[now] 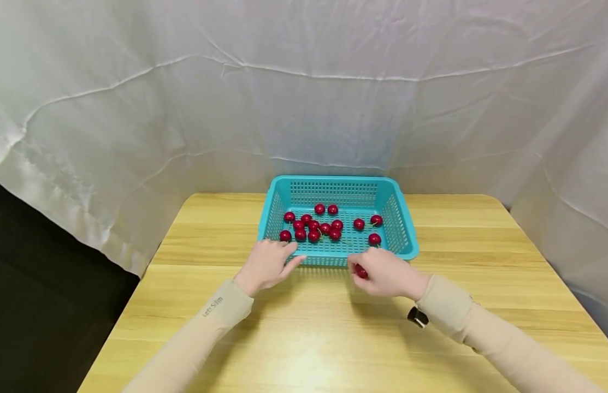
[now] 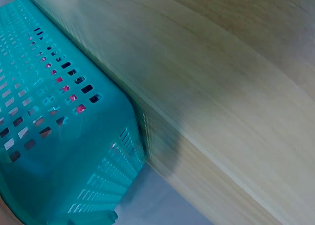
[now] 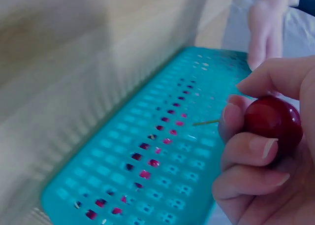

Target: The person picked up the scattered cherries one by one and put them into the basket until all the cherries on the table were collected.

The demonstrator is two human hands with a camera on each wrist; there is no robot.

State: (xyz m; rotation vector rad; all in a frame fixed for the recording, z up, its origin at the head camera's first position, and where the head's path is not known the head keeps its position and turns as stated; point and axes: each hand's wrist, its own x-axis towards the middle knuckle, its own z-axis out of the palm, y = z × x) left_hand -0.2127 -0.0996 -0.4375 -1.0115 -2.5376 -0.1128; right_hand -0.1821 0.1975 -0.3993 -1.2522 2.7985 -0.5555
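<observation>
A turquoise plastic basket stands on the table with many red cherries inside, most of them left of its middle. My left hand is at the front left corner, fingers over the rim and thumb stretched along the front side; the fingertips are hidden. My right hand holds a dark red cherry by the front rim. Its fingers curl round the fruit, and a thin green stem sticks out past them. In the left wrist view, the basket's slotted wall fills the left side.
The basket is on a light wooden table, close to its back edge. Behind hangs a pale curtain, which also runs along the sides. Dark material lies beyond the table at the left. A black watch-like piece is at the right cuff.
</observation>
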